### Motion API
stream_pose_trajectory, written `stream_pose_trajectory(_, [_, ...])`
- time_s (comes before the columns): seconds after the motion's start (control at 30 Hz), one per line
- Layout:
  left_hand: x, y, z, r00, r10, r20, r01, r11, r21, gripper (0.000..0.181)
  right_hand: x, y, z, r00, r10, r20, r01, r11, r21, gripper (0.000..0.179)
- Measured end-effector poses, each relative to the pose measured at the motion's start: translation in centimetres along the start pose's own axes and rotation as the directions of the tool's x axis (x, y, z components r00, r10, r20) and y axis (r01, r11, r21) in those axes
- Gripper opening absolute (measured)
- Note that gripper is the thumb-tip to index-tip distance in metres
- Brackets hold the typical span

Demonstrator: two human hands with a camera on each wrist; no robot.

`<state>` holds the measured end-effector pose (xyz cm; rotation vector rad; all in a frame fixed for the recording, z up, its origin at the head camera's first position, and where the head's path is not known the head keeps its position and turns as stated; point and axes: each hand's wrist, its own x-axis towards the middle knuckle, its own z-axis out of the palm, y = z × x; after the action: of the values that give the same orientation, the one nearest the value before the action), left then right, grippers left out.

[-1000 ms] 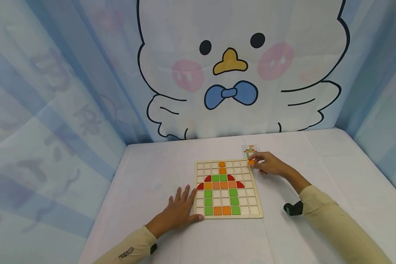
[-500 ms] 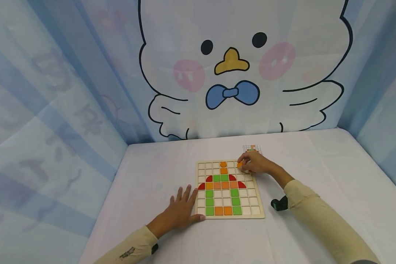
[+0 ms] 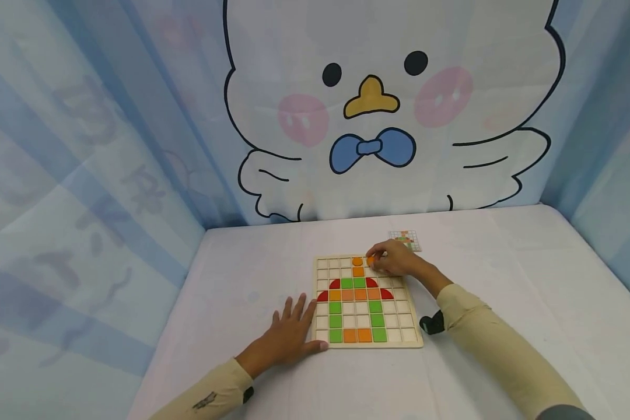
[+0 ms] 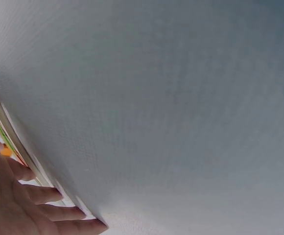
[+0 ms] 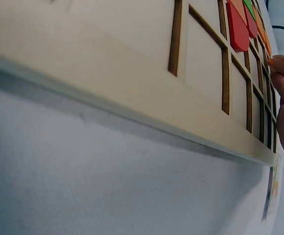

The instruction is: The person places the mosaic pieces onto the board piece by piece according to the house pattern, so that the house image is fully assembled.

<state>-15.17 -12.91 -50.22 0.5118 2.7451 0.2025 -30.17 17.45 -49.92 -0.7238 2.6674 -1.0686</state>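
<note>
A wooden grid board (image 3: 349, 321) lies on the table, its cells partly filled with green, orange and red tiles. My left hand (image 3: 286, 335) is spread along the board's left edge, the thumb at the near left corner; in the left wrist view its straight fingers (image 4: 66, 213) reach past the board's side. Over the top row my right hand (image 3: 399, 259) pinches an orange tile (image 3: 370, 261) between thumb and fingertips. Just left of it a round orange tile (image 3: 357, 262) sits in a cell. In the right wrist view the pinched tile is mostly hidden by the fingers.
Behind the board's far right corner lies a small printed card (image 3: 410, 238) with a coloured grid pattern, partly covered by the right hand. White cloth (image 3: 478, 251) covers the table. A curtain with a cartoon figure (image 3: 370, 192) hangs behind it, with more curtains at both sides.
The right hand has moved left with the orange tile, from the board's far right corner to beside the round orange tile. More of the card now shows. The left hand stays put.
</note>
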Motion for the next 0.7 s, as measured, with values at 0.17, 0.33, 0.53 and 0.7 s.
stream_pose_trajectory(0.17, [-0.01,0.13,0.03,1.0,0.001,0.002,-0.001,1.0,-0.007,0.1,0.12,-0.08,0.19,1.0,0.013,-0.011,-0.014,0.998,-0.068,0.026])
stream_pose_trajectory(0.33, [0.07,0.02,0.12,1.0,-0.001,0.0,0.001,1.0,0.004,0.1,0.14,-0.52,0.15,0.999,0.05,-0.007,-0.05,0.993,-0.103,0.027])
stream_pose_trajectory(0.53, [0.17,-0.11,0.26,1.0,0.0,-0.004,0.0,1.0,0.006,0.101,0.17,-0.51,0.28,0.998,0.065,-0.007,-0.065,0.992,-0.106,0.028])
stream_pose_trajectory(0.7, [0.2,-0.16,0.32,1.0,0.001,-0.003,-0.001,1.0,0.002,0.101,0.17,-0.36,0.32,0.998,0.066,-0.02,-0.068,0.99,-0.121,0.024])
